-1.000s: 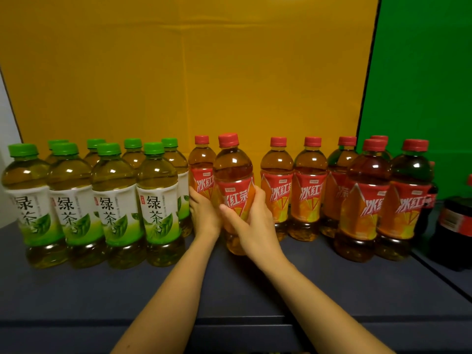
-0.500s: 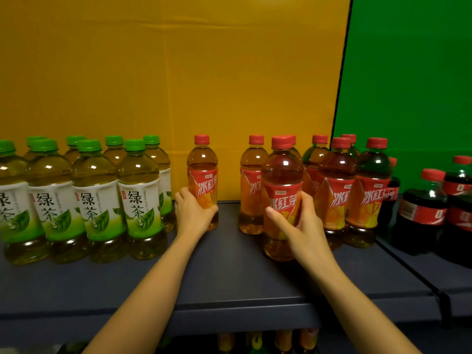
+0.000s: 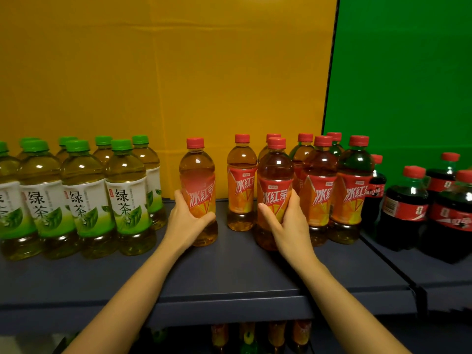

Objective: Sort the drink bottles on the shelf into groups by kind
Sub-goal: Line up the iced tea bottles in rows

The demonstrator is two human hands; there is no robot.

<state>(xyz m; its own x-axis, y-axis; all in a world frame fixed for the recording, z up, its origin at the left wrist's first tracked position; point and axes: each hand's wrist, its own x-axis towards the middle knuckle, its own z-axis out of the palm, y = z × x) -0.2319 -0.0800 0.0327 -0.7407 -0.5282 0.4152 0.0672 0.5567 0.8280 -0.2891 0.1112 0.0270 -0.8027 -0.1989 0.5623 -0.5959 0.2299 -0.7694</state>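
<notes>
Head view: the left hand [image 3: 185,221] grasps a red-capped iced tea bottle [image 3: 198,190] labelled 冰红茶, standing alone on the dark shelf [image 3: 229,272]. To that bottle's right, the right hand [image 3: 288,221] grips a second iced tea bottle [image 3: 274,190] touching the iced tea group [image 3: 332,190]. To its left stand green tea bottles [image 3: 84,198] marked 绿茶. Cola bottles [image 3: 413,205] stand far right. Behind the shelf hang a yellow backdrop [image 3: 178,72] and a green backdrop [image 3: 403,72].

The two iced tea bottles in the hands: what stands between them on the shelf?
In the head view, one more iced tea bottle stands farther back, between the left hand's bottle and the right hand's bottle. Nearer the front, the shelf between them is bare.
</notes>
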